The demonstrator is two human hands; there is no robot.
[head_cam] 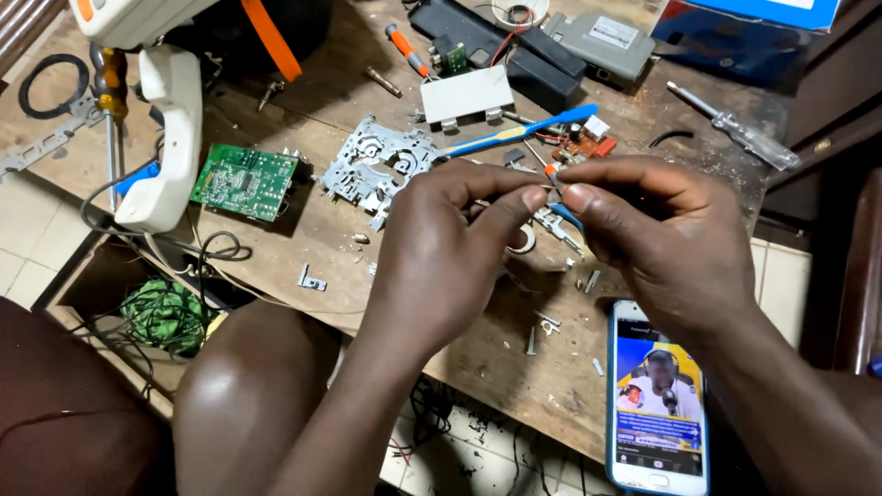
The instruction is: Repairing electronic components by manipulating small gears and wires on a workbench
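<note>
phone (657,404), hands (459,248) pinching small part (551,173)

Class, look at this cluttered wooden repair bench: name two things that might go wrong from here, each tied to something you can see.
1. The left hand and right hand pinch a tiny orange-tipped part above the bench; if dropped, it may vanish among the scattered small metal bits.
2. The white-framed smartphone lies at the wooden table's edge under the right wrist; a nudge might knock it off.

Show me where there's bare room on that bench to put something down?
Bare wood lies between the green board and the near edge, around a small bracket, and left of the phone. Crowded: the far side, around the metal frame and black boxes.
</note>
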